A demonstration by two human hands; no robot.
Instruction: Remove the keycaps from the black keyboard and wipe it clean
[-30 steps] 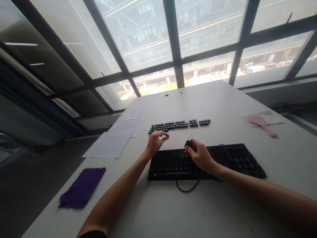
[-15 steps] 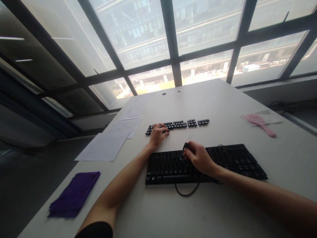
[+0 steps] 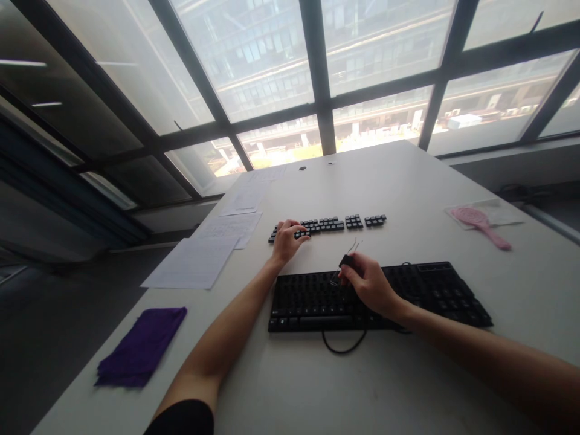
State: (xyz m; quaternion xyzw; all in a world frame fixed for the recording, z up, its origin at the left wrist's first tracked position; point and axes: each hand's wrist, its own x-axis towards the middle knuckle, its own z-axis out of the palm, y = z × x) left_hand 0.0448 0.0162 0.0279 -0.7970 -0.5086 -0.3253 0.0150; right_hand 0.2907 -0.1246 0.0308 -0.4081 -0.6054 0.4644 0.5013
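Note the white tabletop (image 3: 290, 386), reaching from the bottom edge to upper centre. On it, from lower centre to lower right, find the black keyboard (image 3: 308, 296), long axis side to side. Farther up, at mid-frame, find the loose black keycaps (image 3: 333, 225) in a broken band, long axis also side to side, rising faintly rightward. See the left hand (image 3: 286, 241) over the left end of that band, clearly nearer to it than the right hand (image 3: 374, 287), with most of the band off to the right of the left fingers. Read those fingers as slightly parted, with no held thing visible between; cannot tell about contact with a keycap. See the right fingers closed on the wire tool (image 3: 347, 260), slanting from upper right to lower left, with lower wires over the keyboard; contact unclear.
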